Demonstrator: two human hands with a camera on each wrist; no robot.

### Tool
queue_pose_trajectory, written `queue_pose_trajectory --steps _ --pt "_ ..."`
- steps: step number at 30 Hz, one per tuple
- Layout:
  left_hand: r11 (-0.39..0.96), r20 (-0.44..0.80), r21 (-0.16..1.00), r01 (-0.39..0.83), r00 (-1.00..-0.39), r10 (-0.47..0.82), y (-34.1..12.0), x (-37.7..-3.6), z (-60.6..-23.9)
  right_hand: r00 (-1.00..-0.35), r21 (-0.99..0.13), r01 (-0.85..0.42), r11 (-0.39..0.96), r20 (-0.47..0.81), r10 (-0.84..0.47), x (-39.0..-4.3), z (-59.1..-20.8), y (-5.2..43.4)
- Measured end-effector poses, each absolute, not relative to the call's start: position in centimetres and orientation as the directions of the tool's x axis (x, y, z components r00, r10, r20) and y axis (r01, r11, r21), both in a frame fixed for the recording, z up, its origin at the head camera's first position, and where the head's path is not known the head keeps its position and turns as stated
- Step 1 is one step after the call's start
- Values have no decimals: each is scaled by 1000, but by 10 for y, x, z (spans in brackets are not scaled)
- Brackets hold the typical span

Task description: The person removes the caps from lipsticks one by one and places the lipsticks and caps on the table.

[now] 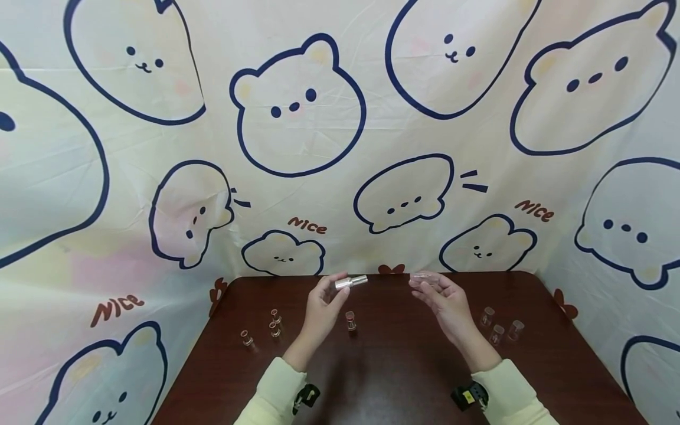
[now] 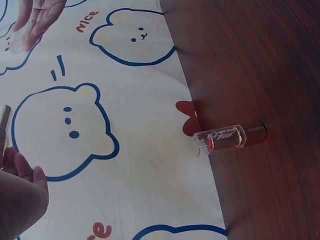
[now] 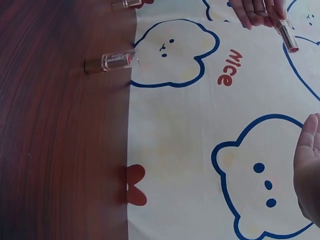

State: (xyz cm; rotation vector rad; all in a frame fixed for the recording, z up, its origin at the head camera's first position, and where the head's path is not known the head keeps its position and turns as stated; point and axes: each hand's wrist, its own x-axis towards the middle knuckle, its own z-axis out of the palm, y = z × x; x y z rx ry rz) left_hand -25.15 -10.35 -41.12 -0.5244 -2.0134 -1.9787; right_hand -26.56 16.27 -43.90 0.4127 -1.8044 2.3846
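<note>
My left hand (image 1: 330, 290) is raised over the far edge of the brown table (image 1: 393, 378) and pinches a silver lipstick tube (image 1: 351, 281) that points right. The right wrist view shows this silver tube (image 3: 286, 33) with a red tip. My right hand (image 1: 428, 285) is level with it, a short gap to the right, holding a clear cap (image 1: 424, 276) in its fingertips. Between and below the hands a capped red lipstick (image 1: 350, 321) stands on the table; this capped lipstick (image 2: 227, 137) also appears in the left wrist view.
Three small lipsticks (image 1: 274, 323) stand on the table's left side. Three clear caps (image 1: 497, 333) stand on its right side. A bear-print cloth (image 1: 297, 106) hangs as a backdrop right behind the table's far edge and along both sides.
</note>
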Motion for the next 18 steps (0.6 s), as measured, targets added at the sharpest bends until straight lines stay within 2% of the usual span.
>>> queue_pose_trajectory --steps 18 --pt "62 433 898 435 -900 39 -115 -254 -422 -963 -935 -251 -252 268 -37 -267 -445 179"
